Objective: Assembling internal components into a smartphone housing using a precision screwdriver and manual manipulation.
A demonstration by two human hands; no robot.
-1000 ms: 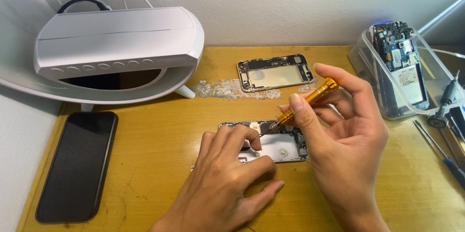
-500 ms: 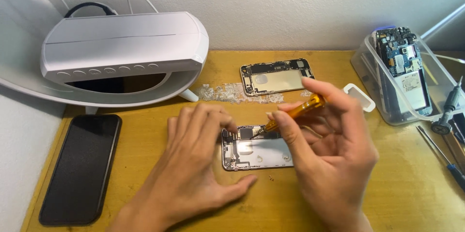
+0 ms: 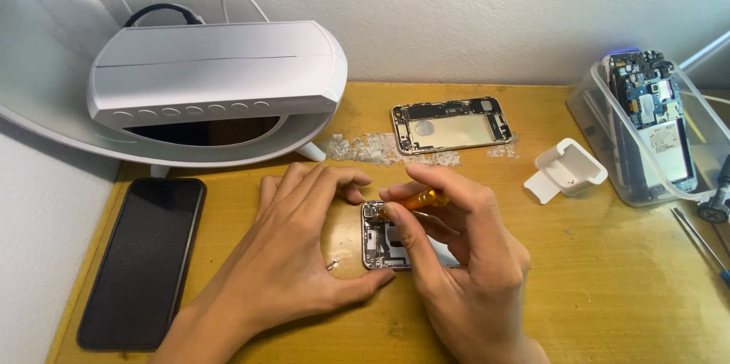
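An opened phone body with exposed parts lies on the wooden desk in front of me. My left hand rests over its left side, thumb against the lower edge and fingers curled by the top corner. My right hand covers the phone's right half and grips a small orange-handled screwdriver, its tip down at the phone's upper left area. A tiny screw or metal bit lies on the desk just left of the phone.
A dark phone lies face up at the left. A white rounded lamp-like device stands at the back left. An empty phone frame, a small white box, a clear tub holding opened phones, and tools sit at the right.
The view has shifted. The opened phone has been turned from lying crosswise to more upright. My right hand has lowered the screwdriver onto its top corner, and my left hand has closed around its left side.
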